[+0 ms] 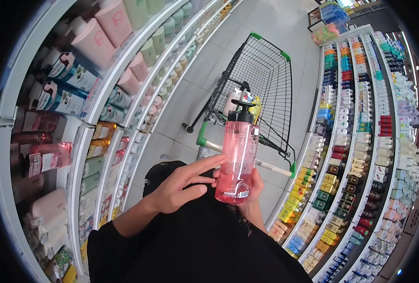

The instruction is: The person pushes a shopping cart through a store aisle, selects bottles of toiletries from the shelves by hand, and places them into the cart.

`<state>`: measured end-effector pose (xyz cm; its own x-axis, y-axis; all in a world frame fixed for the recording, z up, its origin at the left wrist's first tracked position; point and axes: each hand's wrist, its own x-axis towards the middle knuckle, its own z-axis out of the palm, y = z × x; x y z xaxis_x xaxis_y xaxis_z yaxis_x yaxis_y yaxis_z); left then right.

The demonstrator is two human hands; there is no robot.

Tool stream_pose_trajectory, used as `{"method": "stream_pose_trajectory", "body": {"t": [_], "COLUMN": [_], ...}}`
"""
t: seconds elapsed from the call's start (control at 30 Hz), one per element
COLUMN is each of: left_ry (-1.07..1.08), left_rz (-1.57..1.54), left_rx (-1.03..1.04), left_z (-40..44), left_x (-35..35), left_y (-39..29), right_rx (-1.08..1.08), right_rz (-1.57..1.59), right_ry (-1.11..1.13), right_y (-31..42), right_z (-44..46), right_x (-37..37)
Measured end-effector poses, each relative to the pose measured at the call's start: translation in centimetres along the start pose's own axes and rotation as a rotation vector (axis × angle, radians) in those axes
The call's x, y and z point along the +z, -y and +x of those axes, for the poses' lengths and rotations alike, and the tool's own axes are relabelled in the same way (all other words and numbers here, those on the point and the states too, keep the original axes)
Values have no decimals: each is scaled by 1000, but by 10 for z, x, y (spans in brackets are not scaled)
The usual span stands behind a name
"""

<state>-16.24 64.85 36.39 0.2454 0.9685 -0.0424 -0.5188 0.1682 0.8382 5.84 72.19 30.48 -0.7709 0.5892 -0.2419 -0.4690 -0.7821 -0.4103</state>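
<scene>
A clear pump bottle of pink liquid with a black pump top stands nearly upright in front of my body. My right hand is wrapped round it from behind and the right side, its fingers partly hidden by the bottle. My left hand is at the bottle's left side, fingers apart and stretched toward it, with the fingertips at or very near its surface. Just beyond the bottle is the cart's handle, pale with green ends.
A black wire shopping cart with green corners holds several bottles. Shelves of pump bottles curve along the left, and more shelves of packed products line the right. Grey tiled floor runs between them.
</scene>
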Motion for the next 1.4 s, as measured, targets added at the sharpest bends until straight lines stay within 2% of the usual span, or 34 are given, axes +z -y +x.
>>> {"method": "stream_pose_trajectory", "body": {"t": [0.07,0.13,0.23,0.33,0.37,0.43,0.47,0.5,0.57,0.6,0.7,0.77,0.87,0.97,1.03,1.1,1.2,1.27,1.3,1.37,1.4], "left_ry": [-3,-81,-152,-216,-220,-391,-501,-506,-684,-652,-719,-770,-905,-916,-931,-938,-972,-972,-982,-972,-973], "left_rz": [-10,139,196,112,116,555,812,816,1428,1472,1459,1455,1599,1655,1656,1614,1620,1612,1613,1599,1597], "left_rx": [3,27,26,-54,-64,-89,-168,-178,-281,-329,-425,-433,-485,-499,-497,-492,-481,-490,-479,-502,-512], "left_z": [22,47,85,120,131,148,154,157,157,157,163,175,191,195,194,194,192,191,192,192,192], "left_x": [9,24,34,34,29,10,1,-7,-19,-23,-22,-23,-26,-28,-29,-30,-33,-34,-35,-36,-37], "left_y": [6,15,37,61,74,109,129,146,176,181,194,202,214,215,216,218,222,224,224,224,224], "right_rx": [-7,-19,-59,-6,-3,-2,26,34,48,41,54,137,259,407,426,444,346,248,261,251,264], "right_rz": [-30,-53,-2,89,100,30,21,31,82,-63,-181,-162,-431,-480,-516,-551,-685,-926,-927,-1340,-1338], "right_ry": [-20,-47,-74,-260,-261,-314,-343,-343,-261,-422,-528,-509,-826,-896,-858,-825,-923,-997,-1008,-1093,-1098], "right_y": [20,40,68,99,110,129,136,143,155,166,174,177,168,146,128,106,74,66,59,43,37], "right_z": [3,5,6,15,21,33,37,43,61,73,103,129,177,225,258,286,332,348,359,380,390], "right_x": [-7,-20,-45,-70,-79,-101,-123,-149,-194,-181,-239,-274,-314,-369,-405,-442,-474,-470,-482,-510,-518]}}
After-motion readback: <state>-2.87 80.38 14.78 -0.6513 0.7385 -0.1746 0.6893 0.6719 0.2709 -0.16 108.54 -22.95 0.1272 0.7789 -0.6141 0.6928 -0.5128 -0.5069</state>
